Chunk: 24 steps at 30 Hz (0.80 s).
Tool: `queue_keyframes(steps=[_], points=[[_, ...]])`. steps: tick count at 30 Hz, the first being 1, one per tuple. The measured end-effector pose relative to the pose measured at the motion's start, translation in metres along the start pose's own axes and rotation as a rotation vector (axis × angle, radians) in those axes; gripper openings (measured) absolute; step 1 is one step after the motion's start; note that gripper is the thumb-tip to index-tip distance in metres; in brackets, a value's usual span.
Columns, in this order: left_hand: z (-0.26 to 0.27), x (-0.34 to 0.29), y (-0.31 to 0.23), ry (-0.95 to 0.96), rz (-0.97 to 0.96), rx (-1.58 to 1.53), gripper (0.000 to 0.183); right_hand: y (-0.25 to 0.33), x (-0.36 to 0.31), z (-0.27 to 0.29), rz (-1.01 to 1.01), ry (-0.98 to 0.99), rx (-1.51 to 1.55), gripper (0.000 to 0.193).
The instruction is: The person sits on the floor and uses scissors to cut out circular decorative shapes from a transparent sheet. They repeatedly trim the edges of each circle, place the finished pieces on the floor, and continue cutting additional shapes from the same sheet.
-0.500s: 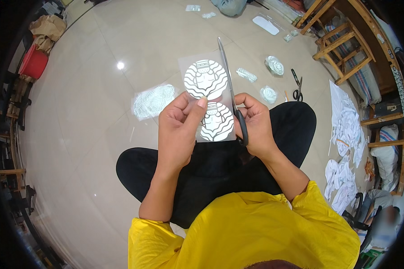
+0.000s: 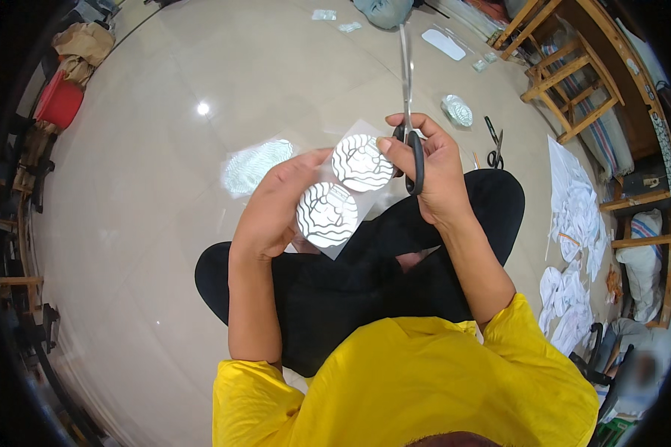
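Observation:
A clear sheet bearing two round silvery-white stickers with wavy patterns is held tilted above my lap. One round sticker lies toward the upper right, the other sticker toward the lower left. My left hand grips the sheet's left edge, its fingers partly hidden behind. The thumb of my right hand presses on the upper right side of the sheet. In that same hand hang the black-handled scissors, blades together and pointing away from me.
Another patterned clear sheet lies on the floor beyond my left hand. Right of centre are a silvery round piece and a second pair of scissors. White cut scraps and a wooden stool line the right side.
The sheet has turned clockwise and tilted. My right hand moved up and right with the scissors, away from the sheet's side edge, and its thumb now touches the sheet. My left hand shifted left.

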State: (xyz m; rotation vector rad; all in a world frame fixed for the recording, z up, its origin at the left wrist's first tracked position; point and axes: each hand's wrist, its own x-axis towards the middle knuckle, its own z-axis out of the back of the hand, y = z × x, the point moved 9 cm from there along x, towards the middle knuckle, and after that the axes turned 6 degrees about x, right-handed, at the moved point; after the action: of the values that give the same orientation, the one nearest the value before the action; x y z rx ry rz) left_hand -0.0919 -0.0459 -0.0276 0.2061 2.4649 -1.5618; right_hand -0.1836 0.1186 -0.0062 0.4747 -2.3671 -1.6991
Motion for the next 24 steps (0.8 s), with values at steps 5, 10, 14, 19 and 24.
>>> queue_keyframes(steps=[5,10,14,19,24], points=[[0.001,0.009,-0.003,0.326,-0.369,-0.723,0.052,0.0,-0.001,0.001,0.108,-0.192,0.204,0.039],[-0.039,0.007,0.006,0.013,-0.409,-0.197,0.044,0.004,0.0,-0.006,0.233,-0.172,0.141,0.04],[-0.015,0.015,0.022,-0.187,-0.187,-0.267,0.035,0.007,-0.004,-0.009,0.233,-0.074,0.03,0.038],[-0.001,0.004,-0.004,-0.318,-0.333,-0.272,0.035,-0.026,-0.025,-0.001,-0.001,0.004,-0.012,0.037],[0.005,-0.005,-0.013,-0.346,-0.367,-0.268,0.037,-0.054,-0.059,-0.007,-0.136,0.247,-0.024,0.036]])
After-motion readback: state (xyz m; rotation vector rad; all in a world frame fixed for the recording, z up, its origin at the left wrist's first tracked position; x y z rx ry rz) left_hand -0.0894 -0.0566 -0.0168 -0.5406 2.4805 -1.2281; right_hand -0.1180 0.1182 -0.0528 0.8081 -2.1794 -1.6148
